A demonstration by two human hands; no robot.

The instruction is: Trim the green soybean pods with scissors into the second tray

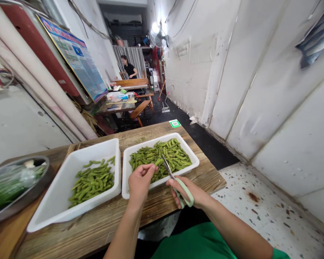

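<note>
Between thumb and fingers, my left hand point(142, 181) pinches a green edamame pod point(158, 162) above the near side of the right white tray point(194, 162). My right hand point(187, 190) is wrapped round the pale green handles of a pair of scissors point(168, 167). The blades point up and away over the tray, close to the held pod. Many edamame pods point(175, 149) fill that tray. A smaller pile of pods point(93, 182) lies in the left white tray point(55, 183), left of my left hand.
Both trays stand on a wooden table point(102, 225). At far left is a metal basin point(44, 162) with bagged greens. A green-bordered code card point(175, 123) lies at the table's far edge. A person point(129, 68) sits farther back, behind another table point(118, 104). A white wall point(259, 72) runs along the right.
</note>
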